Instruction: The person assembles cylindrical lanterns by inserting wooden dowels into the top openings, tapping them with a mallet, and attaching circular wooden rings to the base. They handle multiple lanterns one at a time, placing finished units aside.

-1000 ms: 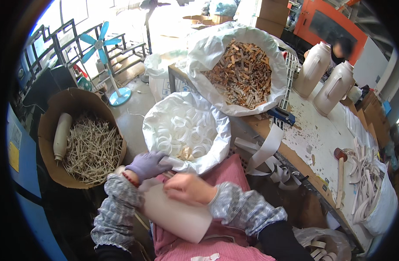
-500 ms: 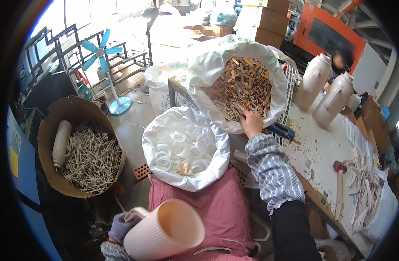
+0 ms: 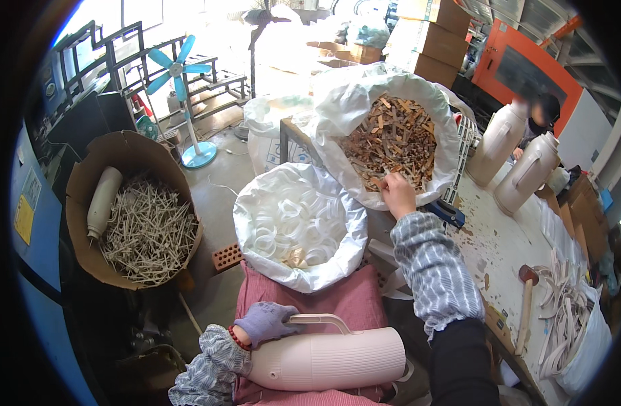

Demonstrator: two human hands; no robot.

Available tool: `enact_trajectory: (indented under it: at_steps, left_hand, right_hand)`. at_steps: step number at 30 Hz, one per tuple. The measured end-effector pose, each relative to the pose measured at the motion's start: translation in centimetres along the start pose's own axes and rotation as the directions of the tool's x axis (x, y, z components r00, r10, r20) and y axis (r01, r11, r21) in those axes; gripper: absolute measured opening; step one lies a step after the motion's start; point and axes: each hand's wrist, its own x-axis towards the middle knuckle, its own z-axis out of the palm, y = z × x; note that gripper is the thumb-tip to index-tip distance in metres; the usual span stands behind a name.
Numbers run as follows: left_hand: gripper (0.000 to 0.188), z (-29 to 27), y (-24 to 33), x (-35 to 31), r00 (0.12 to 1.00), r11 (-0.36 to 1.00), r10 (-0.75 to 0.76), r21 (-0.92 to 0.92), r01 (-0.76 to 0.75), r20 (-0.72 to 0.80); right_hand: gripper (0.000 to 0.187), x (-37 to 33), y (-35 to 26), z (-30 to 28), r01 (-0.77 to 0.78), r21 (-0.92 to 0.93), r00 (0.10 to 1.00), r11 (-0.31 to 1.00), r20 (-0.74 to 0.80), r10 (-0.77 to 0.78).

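Since half a second ago, the pale pink ribbed plastic jug shell with a looped handle (image 3: 337,358) has gone from canted, mouth toward me, to lying on its side, handle up, across the dusky-pink cloth (image 3: 348,298) at the lap. My left hand in a purple knit glove (image 3: 268,323) has come over with it: fingers curled where the handle meets the body, apparently holding on, fingertips mostly hidden. My bare right hand (image 3: 398,194) is in nearly the same spot, at the near rim of the big white plastic-lined sack (image 3: 334,132) of small flat brown strips (image 3: 395,128). Fingers bunched; can't tell if they pinch a strip. Main risk, my read: shell rolls. It's round, on soft cloth, and I see only one hand on it, toward one end; a slack left grip or a shifted lap could swing the free end off. Second: strips lie jumbled, so I could pull two or drag others over the rim. Third: a fumbled piece could land in the smaller white sack of translucent plastic rings (image 3: 243,223) just beside, since it sits between sack and lap.
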Motion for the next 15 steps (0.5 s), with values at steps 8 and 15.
enact_trajectory:
  at_steps: [8,15]
  left_hand:
    - [0.052,1.3,-3.2,-0.3,0.988,0.803,0.156,-0.584,-0.120,0.011]
    - [0.054,0.7,-3.7,-0.9,0.975,0.588,0.156,-0.808,0.038,0.159]
  right_hand:
    - [0.016,-11.6,-15.6,-4.3,0.084,0.508,0.946,0.857,0.231,-0.229]
    - [0.020,-18.4,-19.3,-5.5,0.404,0.429,0.784,0.808,0.294,-0.547]
